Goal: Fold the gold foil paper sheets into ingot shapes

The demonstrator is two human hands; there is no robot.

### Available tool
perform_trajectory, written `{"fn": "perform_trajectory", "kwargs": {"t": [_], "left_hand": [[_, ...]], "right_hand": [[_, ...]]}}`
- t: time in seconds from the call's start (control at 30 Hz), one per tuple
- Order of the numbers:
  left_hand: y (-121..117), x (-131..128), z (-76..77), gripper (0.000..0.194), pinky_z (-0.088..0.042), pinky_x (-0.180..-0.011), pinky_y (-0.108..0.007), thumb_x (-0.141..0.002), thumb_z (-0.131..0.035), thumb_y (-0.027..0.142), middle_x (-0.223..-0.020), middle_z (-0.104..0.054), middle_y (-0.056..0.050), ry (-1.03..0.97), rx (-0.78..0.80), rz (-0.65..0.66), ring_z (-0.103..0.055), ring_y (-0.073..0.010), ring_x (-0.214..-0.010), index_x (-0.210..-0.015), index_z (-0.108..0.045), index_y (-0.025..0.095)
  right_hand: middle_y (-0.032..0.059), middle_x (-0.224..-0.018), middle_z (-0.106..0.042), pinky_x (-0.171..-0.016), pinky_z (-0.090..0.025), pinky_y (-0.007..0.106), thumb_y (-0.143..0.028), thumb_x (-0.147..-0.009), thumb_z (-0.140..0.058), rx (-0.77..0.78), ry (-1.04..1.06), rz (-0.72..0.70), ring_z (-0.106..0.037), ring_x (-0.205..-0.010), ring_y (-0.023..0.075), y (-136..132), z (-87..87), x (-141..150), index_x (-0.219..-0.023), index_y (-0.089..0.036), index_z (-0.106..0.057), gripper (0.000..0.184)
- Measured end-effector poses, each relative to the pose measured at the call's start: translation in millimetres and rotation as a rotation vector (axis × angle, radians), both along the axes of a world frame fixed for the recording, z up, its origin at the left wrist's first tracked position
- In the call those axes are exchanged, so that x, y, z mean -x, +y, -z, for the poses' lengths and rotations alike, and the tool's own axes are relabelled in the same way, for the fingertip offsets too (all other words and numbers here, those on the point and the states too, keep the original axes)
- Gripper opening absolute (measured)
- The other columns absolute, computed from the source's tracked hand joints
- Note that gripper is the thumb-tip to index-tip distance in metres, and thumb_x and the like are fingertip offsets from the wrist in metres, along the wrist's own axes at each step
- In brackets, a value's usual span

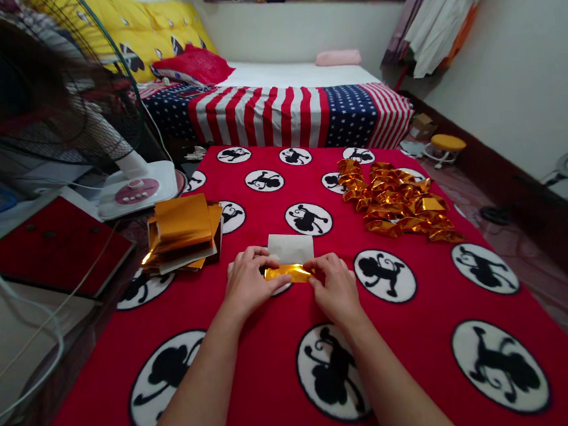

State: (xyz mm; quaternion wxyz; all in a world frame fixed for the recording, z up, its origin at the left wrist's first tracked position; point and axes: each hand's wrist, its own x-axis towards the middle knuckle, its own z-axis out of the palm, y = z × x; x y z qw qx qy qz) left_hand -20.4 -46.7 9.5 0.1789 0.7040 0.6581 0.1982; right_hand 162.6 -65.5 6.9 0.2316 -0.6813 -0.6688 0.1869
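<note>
A sheet of gold foil paper (290,247) lies on the red cloth (262,402), its pale side up and its near edge folded over into a shiny gold strip. At the left end of that strip is my left hand (250,280), thumb and fingers closed on the fold. My right hand (333,282) pinches the right end the same way. To the left sits a stack of gold foil sheets (183,223), some edges uneven. Several folded gold foil pieces (393,196) lie in rows at the far right of the cloth.
A fan (135,180) stands beyond the stack on the left, near a dark red panel (46,242) and a white cable (49,329). Behind the cloth is a bed with a striped, starred cover (264,114). A yellow stool (448,142) stands at the right.
</note>
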Motion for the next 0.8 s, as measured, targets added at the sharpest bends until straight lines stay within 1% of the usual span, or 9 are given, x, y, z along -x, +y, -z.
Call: {"fn": "perform_trajectory", "kwargs": {"t": [0.07, 0.13, 0.23, 0.37, 0.47, 0.53, 0.6, 0.67, 0.8], "left_hand": [[-3, -10, 0.3, 0.039, -0.041, -0.088, -0.042, -0.061, -0.076, 0.057, -0.116, -0.060, -0.004, 0.045, -0.045, -0.082, -0.053, -0.0273, -0.107, -0.083, -0.070, 0.026], [-5, -17, 1.0, 0.044, -0.040, -0.089, -0.044, -0.058, -0.077, 0.059, -0.115, -0.059, -0.005, 0.085, -0.087, -0.122, -0.052, -0.0289, -0.107, -0.083, -0.068, 0.024], [-4, -14, 2.2, 0.035, -0.040, -0.088, -0.043, -0.061, -0.078, 0.050, -0.118, -0.059, -0.004, 0.068, -0.056, -0.088, -0.052, -0.0277, -0.108, -0.084, -0.068, 0.025], [2, 3, 2.9, 0.020, -0.040, -0.089, -0.040, -0.068, -0.075, 0.032, -0.118, -0.060, 0.000, -0.004, 0.017, 0.002, -0.054, -0.0240, -0.108, -0.088, -0.071, 0.030], [4, 9, 2.7, 0.019, -0.041, -0.089, -0.040, -0.069, -0.073, 0.029, -0.118, -0.060, 0.000, -0.023, 0.019, 0.032, -0.054, -0.0241, -0.109, -0.088, -0.072, 0.029], [3, 8, 1.9, 0.019, -0.041, -0.089, -0.040, -0.069, -0.073, 0.029, -0.119, -0.060, -0.001, -0.028, 0.010, 0.030, -0.054, -0.0249, -0.110, -0.088, -0.072, 0.029], [2, 7, 0.5, 0.019, -0.041, -0.090, -0.041, -0.070, -0.072, 0.029, -0.119, -0.060, -0.001, -0.033, 0.011, 0.029, -0.054, -0.0253, -0.111, -0.089, -0.072, 0.028], [2, 7, -1.0, 0.020, -0.041, -0.090, -0.041, -0.071, -0.069, 0.024, -0.119, -0.060, -0.001, -0.040, 0.029, 0.036, -0.053, -0.0252, -0.112, -0.090, -0.073, 0.029], [3, 14, -2.4, 0.030, -0.040, -0.092, -0.040, -0.073, -0.060, 0.012, -0.121, -0.060, 0.000, -0.064, 0.068, 0.065, -0.053, -0.0242, -0.113, -0.094, -0.073, 0.031]], "right_hand": [[0.0007, -0.099, -0.060, -0.074, -0.031, 0.030, -0.012, -0.077, -0.064, -0.002, 0.011, 0.007, -0.052, -0.096, 0.0191, 0, -0.1, 0, -0.096, -0.027, -0.068, 0.024], [0.0009, -0.098, -0.061, -0.074, -0.032, 0.030, -0.013, -0.077, -0.064, -0.006, 0.014, 0.016, -0.053, -0.096, 0.0192, 0, -0.5, 1, -0.096, -0.027, -0.068, 0.024], [0.0008, -0.098, -0.061, -0.075, -0.032, 0.030, -0.014, -0.077, -0.063, -0.008, 0.017, 0.017, -0.053, -0.095, 0.0191, -1, -1.6, 0, -0.095, -0.027, -0.069, 0.023], [0.0010, -0.097, -0.061, -0.073, -0.032, 0.030, -0.014, -0.078, -0.060, -0.020, 0.000, 0.018, -0.053, -0.094, 0.0191, -2, -2.2, 2, -0.095, -0.027, -0.069, 0.023], [0.0027, -0.095, -0.060, -0.073, -0.031, 0.031, -0.029, -0.079, -0.065, -0.037, -0.059, 0.054, -0.052, -0.093, 0.0212, -2, -1.3, 11, -0.092, -0.026, -0.068, 0.014], [0.0048, -0.095, -0.058, -0.073, -0.030, 0.033, -0.046, -0.075, -0.069, -0.071, -0.135, 0.093, -0.050, -0.093, 0.0237, -3, -0.3, 19, -0.092, -0.024, -0.065, 0.028], [0.0060, -0.096, -0.057, -0.074, -0.030, 0.034, -0.051, -0.072, -0.071, -0.102, -0.194, 0.124, -0.049, -0.093, 0.0249, -3, 0.5, 24, -0.092, -0.022, -0.063, 0.036], [0.0055, -0.096, -0.057, -0.074, -0.029, 0.033, -0.047, -0.072, -0.072, -0.094, -0.193, 0.116, -0.049, -0.093, 0.0245, -3, 0.8, 24, -0.092, -0.023, -0.063, 0.032], [0.0018, -0.098, -0.059, -0.073, -0.030, 0.031, -0.023, -0.078, -0.067, -0.021, -0.077, 0.036, -0.050, -0.095, 0.0210, -1, 0.2, 9, -0.094, -0.027, -0.065, 0.017]]}}
